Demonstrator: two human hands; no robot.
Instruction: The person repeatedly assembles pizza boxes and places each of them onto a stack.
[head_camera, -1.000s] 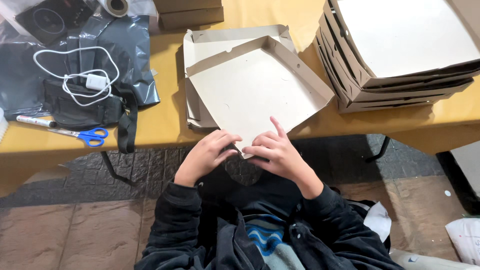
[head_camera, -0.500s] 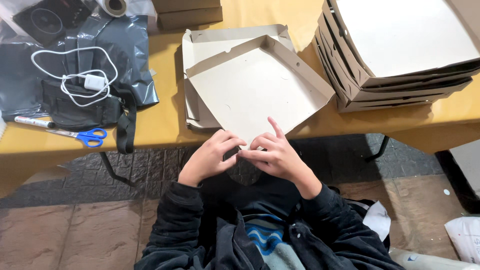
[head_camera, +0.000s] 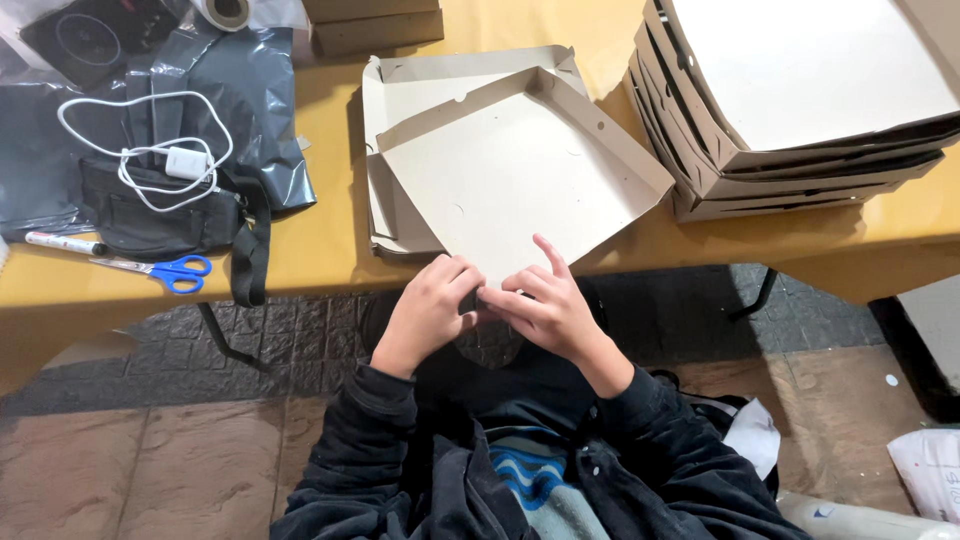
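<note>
Both hands met at the near corner of the half-folded cardboard box, which hung over the near edge of the yellow table, probably so the fingers could reach under the flap. The left hand and right hand had their grip closed on that corner. The box was pale grey-brown, shallow and square, with raised walls on the far sides; a stack of finished boxes stood to the right.
</note>
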